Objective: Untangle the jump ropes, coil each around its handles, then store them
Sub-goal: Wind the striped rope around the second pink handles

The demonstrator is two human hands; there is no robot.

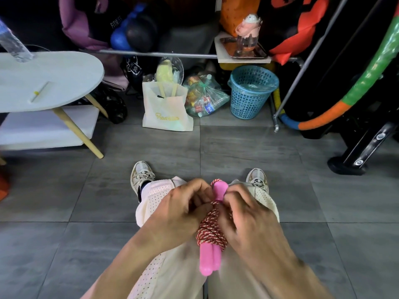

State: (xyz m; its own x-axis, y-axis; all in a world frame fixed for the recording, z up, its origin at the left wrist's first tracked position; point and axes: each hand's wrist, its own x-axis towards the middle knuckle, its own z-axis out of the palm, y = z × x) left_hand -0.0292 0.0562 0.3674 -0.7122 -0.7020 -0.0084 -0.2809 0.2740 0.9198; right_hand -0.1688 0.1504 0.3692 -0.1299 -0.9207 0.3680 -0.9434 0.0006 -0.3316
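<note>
A jump rope with two pink handles (209, 261) lies over my lap, the handles side by side. Its red-and-white rope (210, 230) is wound in many turns around the middle of the handles. My left hand (183, 209) grips the bundle from the left, fingers curled at the upper turns. From the right, my right hand (248, 219) pinches the rope near the upper pink handle ends (219, 188). The rope's loose end is hidden under my fingers. No other jump rope shows.
I sit over a grey tiled floor (237, 147). A white oval table (49, 80) stands at left. Ahead are a white tote bag (167, 108), a clear bag of bottles (205, 98) and a blue mesh basket (251, 91). Black equipment with a coloured hoop (349, 98) stands at right.
</note>
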